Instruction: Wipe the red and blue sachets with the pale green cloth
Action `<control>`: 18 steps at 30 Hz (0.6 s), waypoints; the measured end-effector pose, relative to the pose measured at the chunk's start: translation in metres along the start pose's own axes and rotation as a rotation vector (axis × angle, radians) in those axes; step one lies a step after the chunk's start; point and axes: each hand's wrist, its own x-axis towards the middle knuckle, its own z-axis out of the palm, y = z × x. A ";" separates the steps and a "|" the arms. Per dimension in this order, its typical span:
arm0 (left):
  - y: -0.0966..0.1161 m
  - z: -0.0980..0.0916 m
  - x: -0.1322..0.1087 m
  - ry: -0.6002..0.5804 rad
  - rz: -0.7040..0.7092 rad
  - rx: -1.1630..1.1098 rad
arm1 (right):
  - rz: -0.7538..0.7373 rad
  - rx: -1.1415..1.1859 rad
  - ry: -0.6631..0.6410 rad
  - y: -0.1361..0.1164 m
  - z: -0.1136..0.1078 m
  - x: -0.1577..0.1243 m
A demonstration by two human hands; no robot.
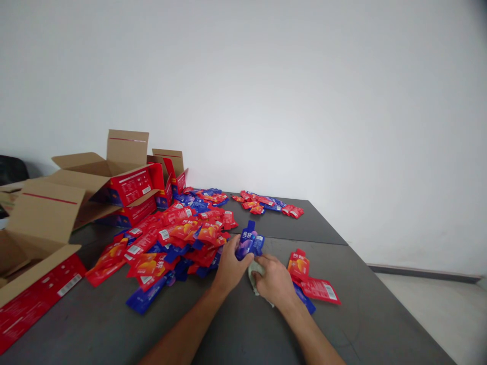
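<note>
In the middle of the dark table, my left hand [230, 266] grips a blue pouch [248, 240] with white lettering, its narrow spout end pointing up and away. Close beside it, my right hand [274, 280] is closed on a pale crumpled cloth [254, 279], part of which hangs out under the fingers against the tabletop. The cloth is near the pouch's lower end; whether they touch is hidden by the fingers. Left of my left hand lies a large heap of red and blue pouches [182, 233]. Right of my right hand are a few more red pouches [319, 290] and a partly covered blue one.
Open cardboard boxes [131, 187] with red sides stand along the left, one nearer box [41, 299] at the front left. A smaller group of pouches [266, 202] lies at the table's far end. The dark table [365, 324] ends on the right above a pale floor.
</note>
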 end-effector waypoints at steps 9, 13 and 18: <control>0.019 -0.015 0.007 0.132 0.274 0.594 | 0.031 -0.117 -0.068 0.000 -0.006 -0.002; 0.033 -0.039 0.021 0.217 0.243 0.870 | 0.034 -0.120 0.051 -0.016 -0.004 0.007; 0.029 -0.076 0.031 0.253 0.123 1.092 | -0.097 -0.104 0.022 -0.050 0.005 0.019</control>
